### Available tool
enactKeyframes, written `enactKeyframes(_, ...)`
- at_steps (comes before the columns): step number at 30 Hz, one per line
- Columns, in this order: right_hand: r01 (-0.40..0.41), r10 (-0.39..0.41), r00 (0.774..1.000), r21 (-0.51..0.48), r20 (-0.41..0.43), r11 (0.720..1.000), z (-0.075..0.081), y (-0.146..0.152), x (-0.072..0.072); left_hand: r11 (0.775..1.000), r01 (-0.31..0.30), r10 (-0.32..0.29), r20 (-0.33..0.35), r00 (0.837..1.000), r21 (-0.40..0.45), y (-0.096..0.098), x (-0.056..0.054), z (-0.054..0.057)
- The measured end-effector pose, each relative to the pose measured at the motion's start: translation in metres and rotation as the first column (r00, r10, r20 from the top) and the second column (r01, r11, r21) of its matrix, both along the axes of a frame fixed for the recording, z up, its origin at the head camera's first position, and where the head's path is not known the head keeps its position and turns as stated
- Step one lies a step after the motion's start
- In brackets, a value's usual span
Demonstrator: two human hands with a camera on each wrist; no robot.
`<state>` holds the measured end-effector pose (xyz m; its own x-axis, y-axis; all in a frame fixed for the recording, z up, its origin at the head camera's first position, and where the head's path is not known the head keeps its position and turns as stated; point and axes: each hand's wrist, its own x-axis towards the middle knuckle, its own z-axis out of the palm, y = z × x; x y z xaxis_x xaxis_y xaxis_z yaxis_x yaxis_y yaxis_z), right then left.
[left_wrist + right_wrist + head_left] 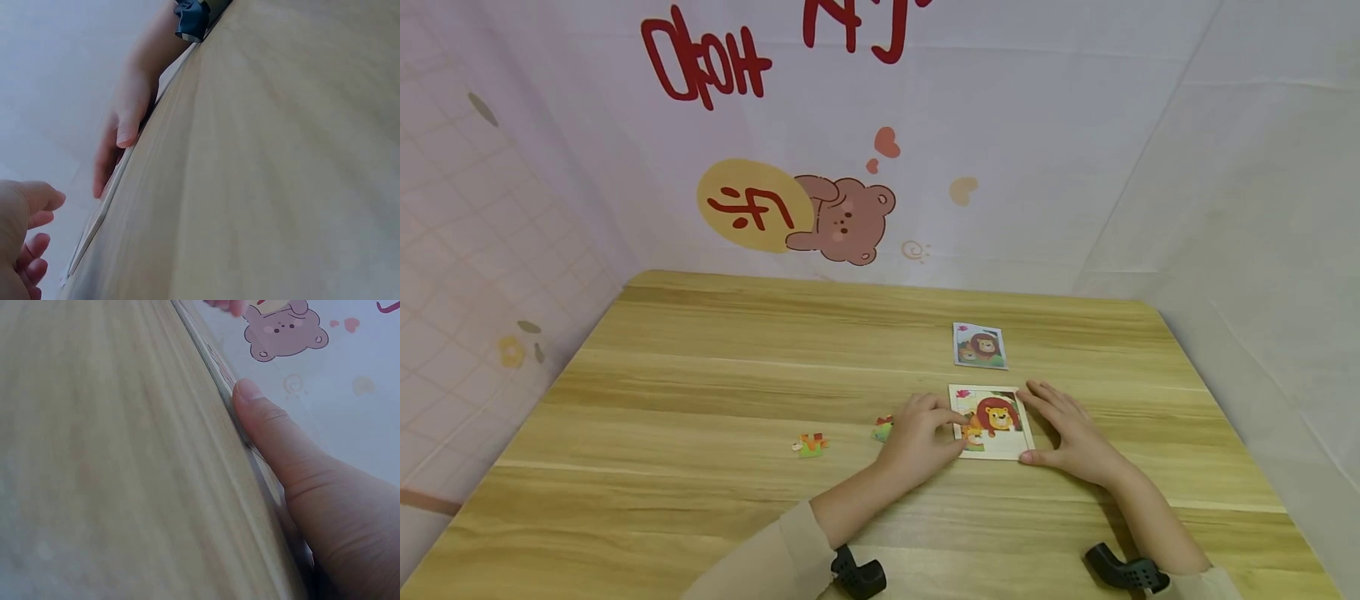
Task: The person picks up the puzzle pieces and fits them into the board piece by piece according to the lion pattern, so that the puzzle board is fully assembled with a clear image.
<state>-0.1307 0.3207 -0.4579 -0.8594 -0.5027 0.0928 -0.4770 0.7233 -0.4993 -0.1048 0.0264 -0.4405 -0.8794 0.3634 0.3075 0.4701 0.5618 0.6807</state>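
Observation:
A square jigsaw puzzle board [1009, 450] with a lion picture lies on the table, pale bare patches showing in its lower part. My right hand [1078, 442] holds its right side, thumb at the near corner and fingers at the far one. Over the left edge of the board is my left hand [917, 437], with thumb and forefinger apart; no piece shows between them in the left wrist view. Partly hidden behind that hand is a green and red puzzle piece [882, 429]. Farther left lies another puzzle piece [811, 446], orange and green.
A small picture card [980, 347] with the same lion lies beyond the board. The wooden table [700, 367] ends at a white printed cloth [1015, 233] at the back, with cloth on both sides too. Each wrist wears a black camera mount [1126, 572].

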Motion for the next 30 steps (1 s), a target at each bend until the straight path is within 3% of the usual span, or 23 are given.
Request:
enactKeyframes(9, 0.003, -0.003, 1.000, -0.001, 0.000, 1.000, 0.000, 0.001, 0.000, 0.996, 0.022, -0.022, -0.008, 1.000, 0.081, -0.039, 0.009, 0.011)
enactKeyframes(17, 0.002, -0.002, 1.000, 0.003, -0.004, 1.000, 0.000, 0.000, 0.001, 0.990, 0.035, -0.032, -0.021, 0.999, 0.136, -0.085, 0.018, 0.011)
enactKeyframes(22, 0.004, -0.004, 1.000, 0.007, -0.001, 1.000, 0.000, 0.000, 0.001, 0.994, -0.002, 0.006, -0.033, 0.999, 0.107, -0.111, 0.023, 0.008)
enactKeyframes(30, 0.002, -0.002, 1.000, -0.004, -0.007, 1.000, -0.001, 0.000, 0.001, 0.995, -0.073, 0.072, 0.011, 0.997, 0.065, -0.145, 0.029, 0.006)
